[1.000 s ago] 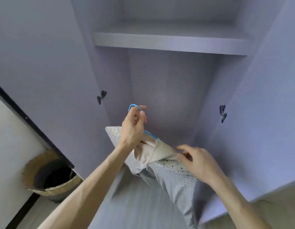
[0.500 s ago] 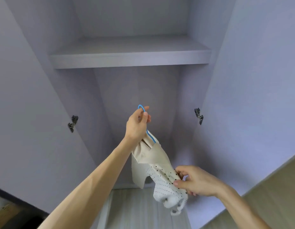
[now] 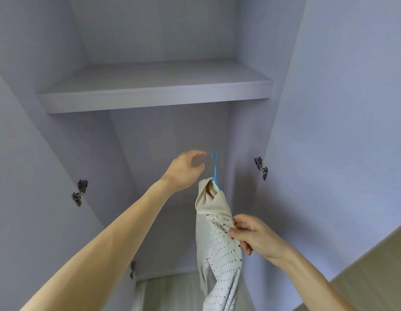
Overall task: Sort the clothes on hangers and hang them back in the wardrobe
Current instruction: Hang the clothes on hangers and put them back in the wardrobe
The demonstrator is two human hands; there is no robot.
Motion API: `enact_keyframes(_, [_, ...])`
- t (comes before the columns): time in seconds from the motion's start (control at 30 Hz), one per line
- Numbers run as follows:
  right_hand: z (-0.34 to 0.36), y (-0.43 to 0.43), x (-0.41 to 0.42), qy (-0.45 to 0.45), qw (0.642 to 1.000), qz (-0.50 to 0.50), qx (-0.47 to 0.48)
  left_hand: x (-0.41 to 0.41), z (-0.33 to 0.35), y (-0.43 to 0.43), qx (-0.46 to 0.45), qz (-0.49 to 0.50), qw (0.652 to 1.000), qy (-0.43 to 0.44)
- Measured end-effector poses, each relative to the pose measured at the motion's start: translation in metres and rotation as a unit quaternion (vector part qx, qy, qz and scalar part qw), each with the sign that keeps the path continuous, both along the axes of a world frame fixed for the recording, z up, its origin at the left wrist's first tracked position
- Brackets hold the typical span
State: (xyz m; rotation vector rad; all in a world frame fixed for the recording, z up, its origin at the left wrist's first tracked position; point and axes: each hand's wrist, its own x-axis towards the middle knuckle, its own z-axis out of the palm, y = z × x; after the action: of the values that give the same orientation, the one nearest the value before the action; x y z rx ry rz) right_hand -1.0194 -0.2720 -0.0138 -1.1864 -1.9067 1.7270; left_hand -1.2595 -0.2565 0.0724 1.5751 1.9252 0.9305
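- The blue hanger (image 3: 215,169) stands upright inside the wardrobe (image 3: 165,135), below the front edge of the shelf (image 3: 154,95) and nearer its right end. What its hook rests on cannot be seen.
- A cream spotted garment (image 3: 217,243) drapes from the hanger's shoulder and hangs straight down.
- The left hand (image 3: 186,170) is just left of the hook. Its fingers (image 3: 198,154) are loosely curled and hold nothing, with a small gap to the hook.
- The right hand (image 3: 251,236) pinches the garment's right edge partway down, cloth bunched between thumb and curled fingers (image 3: 234,232).
- Dark hinges sit on the left door (image 3: 79,193) and the right door (image 3: 261,168).
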Motion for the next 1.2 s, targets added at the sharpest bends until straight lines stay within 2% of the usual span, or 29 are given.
enact_keyframes(0.17, [0.019,0.057,-0.016,0.043,0.997,-0.055,0.024,-0.034,0.03,0.041,0.115,0.052,0.972,0.197])
enact_keyframes(0.33, [0.031,0.132,-0.031,0.047,0.993,-0.086,0.064,-0.057,0.064,0.103,0.208,0.083,0.893,0.39])
enact_keyframes(0.4, [0.038,0.16,-0.039,0.054,0.992,-0.091,0.074,-0.065,0.07,0.132,0.211,0.086,0.864,0.45])
enact_keyframes(0.53, [0.042,0.226,-0.063,0.051,0.988,-0.104,0.103,-0.095,0.044,0.174,0.147,0.11,0.823,0.537])
enact_keyframes(0.7, [0.031,0.301,-0.089,0.02,0.979,-0.132,0.152,-0.125,0.017,0.206,0.247,0.132,0.781,0.559])
enact_keyframes(0.83, [0.02,0.352,-0.105,-0.007,0.971,-0.163,0.177,-0.142,0.004,0.225,0.364,0.169,0.707,0.582])
enact_keyframes(0.9, [0.012,0.373,-0.111,-0.036,0.965,-0.182,0.187,-0.147,0.0,0.23,0.397,0.173,0.681,0.591])
enact_keyframes(1.2, [-0.028,0.392,-0.118,-0.212,0.92,-0.211,0.253,-0.15,0.0,0.238,0.425,0.184,0.666,0.585])
